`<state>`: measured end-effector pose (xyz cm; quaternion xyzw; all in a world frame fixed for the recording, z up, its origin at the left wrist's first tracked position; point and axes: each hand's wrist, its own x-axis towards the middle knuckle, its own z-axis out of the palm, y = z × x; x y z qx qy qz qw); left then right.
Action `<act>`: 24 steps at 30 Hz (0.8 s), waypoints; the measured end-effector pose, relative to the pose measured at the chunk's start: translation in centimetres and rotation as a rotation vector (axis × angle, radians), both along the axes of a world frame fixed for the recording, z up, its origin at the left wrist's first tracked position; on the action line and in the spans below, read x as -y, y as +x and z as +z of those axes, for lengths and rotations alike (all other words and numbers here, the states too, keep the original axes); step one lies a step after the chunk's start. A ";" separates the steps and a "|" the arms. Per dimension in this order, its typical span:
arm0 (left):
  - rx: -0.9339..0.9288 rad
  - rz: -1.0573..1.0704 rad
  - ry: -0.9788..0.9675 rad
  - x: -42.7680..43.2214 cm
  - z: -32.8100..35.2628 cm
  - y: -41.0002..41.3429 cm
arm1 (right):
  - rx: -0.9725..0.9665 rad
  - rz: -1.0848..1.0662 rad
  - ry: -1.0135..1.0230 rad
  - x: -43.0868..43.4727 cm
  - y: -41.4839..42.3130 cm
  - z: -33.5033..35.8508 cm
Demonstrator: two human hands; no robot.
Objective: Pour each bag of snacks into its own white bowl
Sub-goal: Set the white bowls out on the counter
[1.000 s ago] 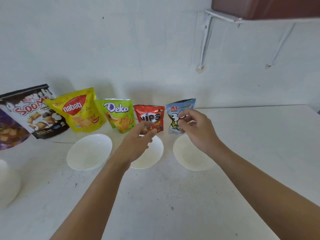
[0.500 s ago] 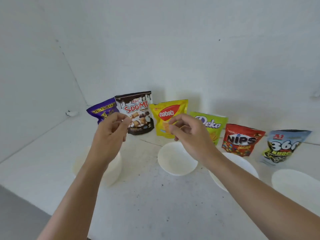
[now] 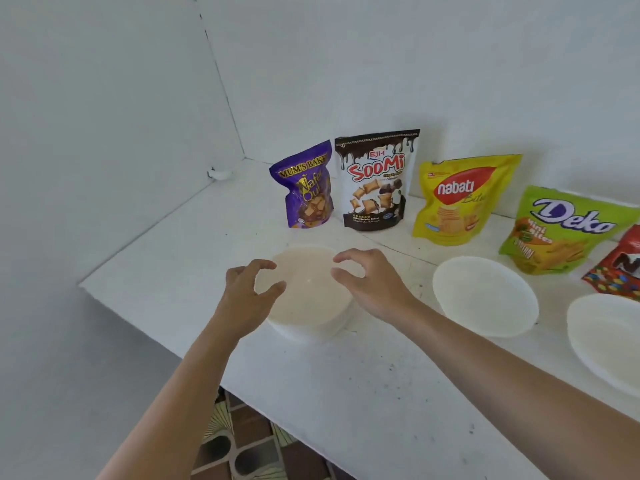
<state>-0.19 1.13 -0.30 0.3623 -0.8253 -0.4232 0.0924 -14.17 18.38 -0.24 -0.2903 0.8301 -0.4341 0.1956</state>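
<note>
White corner surface (image 3: pixel 173 271), with the round white plastic bowl (image 3: pixel 311 296) sitting right between the left hand (image 3: pixel 249 296) and right hand (image 3: pixel 370 285), both loosely spread, holding nothing.

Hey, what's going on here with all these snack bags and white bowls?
A person reaches both hands at the leftmost white bowl: the left hand and right hand hang over its rim, fingers loosely curled, holding nothing. The purple wafer bag, Soomi bag, Nabati bag, Deka bag and a red bag stand in a row behind, untouched. The middle bowl and right bowl look empty too.
</note>
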 end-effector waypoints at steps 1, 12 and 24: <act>0.005 -0.002 0.010 0.3 -0.4 -0.1 | 0.042 -0.006 0.053 0.4 0.1 -0.5; -0.006 -0.026 -0.073 1.5 -1.4 0.0 | 0.012 -0.029 0.155 1.4 0.5 -1.7; 0.004 -0.085 -0.120 2.0 -0.9 0.2 | -0.049 -0.040 0.173 1.8 0.5 -1.1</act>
